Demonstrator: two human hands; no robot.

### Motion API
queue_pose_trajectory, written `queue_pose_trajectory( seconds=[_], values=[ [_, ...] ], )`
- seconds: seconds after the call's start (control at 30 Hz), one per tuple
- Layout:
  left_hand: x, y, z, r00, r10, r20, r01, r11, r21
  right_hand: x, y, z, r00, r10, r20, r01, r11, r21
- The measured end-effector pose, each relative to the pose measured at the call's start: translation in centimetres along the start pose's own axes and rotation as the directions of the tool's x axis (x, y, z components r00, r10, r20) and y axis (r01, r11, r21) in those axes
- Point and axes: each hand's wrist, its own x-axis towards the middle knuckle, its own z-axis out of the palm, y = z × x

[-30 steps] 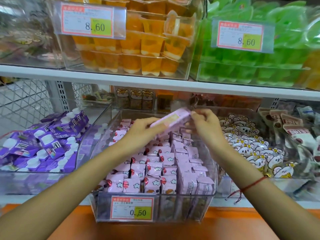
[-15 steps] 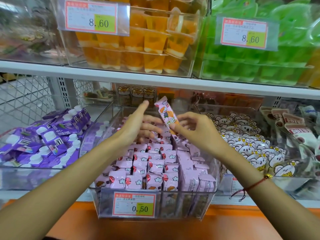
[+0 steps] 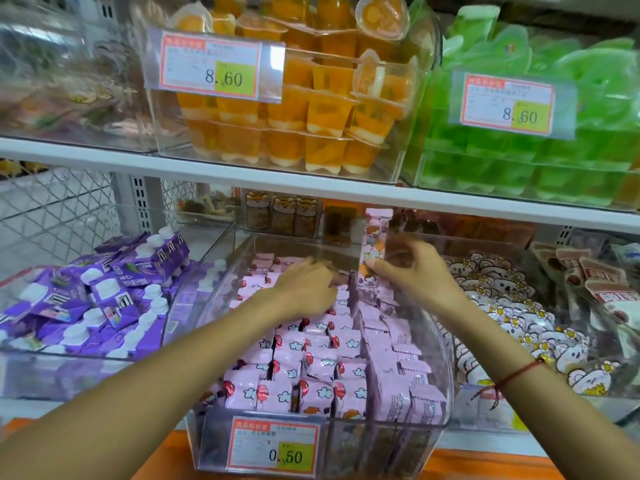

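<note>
OK, pink snack packet (image 3: 373, 244) is held upright over the clear bin (image 3: 443, 375).
Right hand (image 3: 415, 275) pinches the packet's lower half near the bin's back edge, right of middle. Left hand (image 3: 308, 285) lies palm down on the rows of pink packets (image 3: 322, 375) toward the back edge. Its fingertips are buried among them, so I can't tell whether it grips one. Price tag (image 3: 277, 448) sits on the front wall.

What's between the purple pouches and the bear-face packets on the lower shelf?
The clear bin of pink packets, seen in the head view.
</note>
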Motion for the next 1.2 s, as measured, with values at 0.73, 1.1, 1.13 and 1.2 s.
queue_pose_trajectory(
  seconds=[0.73,1.1,1.13,1.2],
  values=[
    [0.3,-1.6,-1.1,0.988,-0.071,-0.137,0.045,0.982,-0.183,4.3,0.3,4.5,0.896,0.173,0.409,0.074,0.850,-0.521],
    [1.9,-2.2,-0.8,0.999,0.050,-0.011,-0.048,0.993,0.111,-7.6,0.7,-1.6,0.981,-0.121,0.152,0.192,0.722,-0.664],
    [2.2,-2.0,-1.0,0.999,0.027,-0.044,-0.024,0.998,0.058,-7.9,0.8,-1.9,0.987,-0.098,0.125,0.156,0.747,-0.646],
    [2.9,-1.7,-1.1,0.996,-0.001,-0.089,0.001,1.000,0.001,-8.4,0.9,-2.0,0.995,-0.066,0.078,0.101,0.779,-0.618]
  ],
)
